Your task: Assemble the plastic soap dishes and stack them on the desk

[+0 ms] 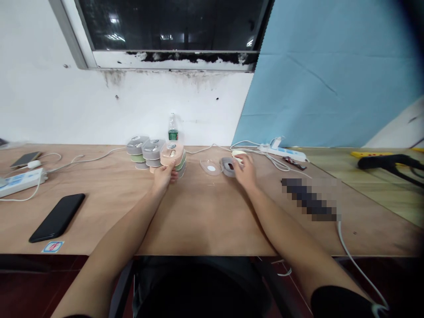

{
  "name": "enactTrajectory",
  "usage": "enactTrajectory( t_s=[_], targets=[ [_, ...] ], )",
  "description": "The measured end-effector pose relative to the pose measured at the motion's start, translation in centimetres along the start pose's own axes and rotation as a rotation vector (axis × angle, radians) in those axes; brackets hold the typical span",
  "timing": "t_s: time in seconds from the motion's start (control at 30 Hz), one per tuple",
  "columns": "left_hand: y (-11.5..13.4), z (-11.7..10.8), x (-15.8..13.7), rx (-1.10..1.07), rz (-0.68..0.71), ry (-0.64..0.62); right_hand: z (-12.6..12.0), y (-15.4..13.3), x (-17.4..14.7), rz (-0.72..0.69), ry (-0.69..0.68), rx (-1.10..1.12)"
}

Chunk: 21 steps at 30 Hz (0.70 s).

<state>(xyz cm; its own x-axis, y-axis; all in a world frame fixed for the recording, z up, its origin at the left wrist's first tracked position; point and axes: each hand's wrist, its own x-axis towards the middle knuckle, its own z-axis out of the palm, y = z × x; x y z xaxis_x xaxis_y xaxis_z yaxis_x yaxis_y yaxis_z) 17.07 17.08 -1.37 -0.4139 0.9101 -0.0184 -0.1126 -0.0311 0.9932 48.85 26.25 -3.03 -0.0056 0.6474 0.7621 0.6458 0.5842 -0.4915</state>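
Observation:
Stacks of small rounded plastic boxes in grey, green and peach stand toward the back of the table. My left hand [163, 176] is at the right-hand stack, its thumb against the peach box [172, 153] on top and its other fingers curled by the boxes below. My right hand [245, 171] has its fingers bent around a pale yellow rounded piece [239, 153], partly hidden by them. Just left of those fingers lies an open grey rounded box [228, 167] with something dark inside. Beside it rests a clear plastic lid [211, 167] with a white disc.
A bottle with a green label [172, 128] stands behind the stacks. Power strips [285, 152] and white cables lie at both sides. A black phone [57, 217] is at front left, a blurred dark object [309, 199] at right. The wall rises behind.

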Motion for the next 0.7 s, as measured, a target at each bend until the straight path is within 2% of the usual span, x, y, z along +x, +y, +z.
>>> enactTrajectory(
  t_s=[0.1,0.2,0.27,0.4,0.47,0.6,0.7],
  targets=[
    [-0.3,0.0,0.4,0.046,0.028,0.044,-1.4,4.8,0.9,0.199,0.054,-0.159],
    [-0.4,0.1,0.6,0.019,0.059,0.001,-2.1,8.2,1.3,0.377,-0.114,-0.357],
    [-0.6,0.2,0.6,-0.006,0.081,-0.037,-1.8,9.2,1.5,0.403,-0.263,-0.451],
    [-0.8,0.3,0.4,0.030,0.099,-0.078,-0.8,9.1,1.8,0.312,-0.493,-0.541],
    [-0.9,0.3,0.2,0.068,0.112,-0.092,-0.6,8.7,1.7,0.295,-0.544,-0.570],
    [-1.4,0.1,-0.4,0.197,0.215,-0.162,-1.4,7.9,1.3,0.351,-0.424,-0.649],
    [-1.6,-0.2,-1.3,0.450,0.401,-0.278,-2.1,7.6,1.0,0.415,-0.376,-0.642]
  ],
)
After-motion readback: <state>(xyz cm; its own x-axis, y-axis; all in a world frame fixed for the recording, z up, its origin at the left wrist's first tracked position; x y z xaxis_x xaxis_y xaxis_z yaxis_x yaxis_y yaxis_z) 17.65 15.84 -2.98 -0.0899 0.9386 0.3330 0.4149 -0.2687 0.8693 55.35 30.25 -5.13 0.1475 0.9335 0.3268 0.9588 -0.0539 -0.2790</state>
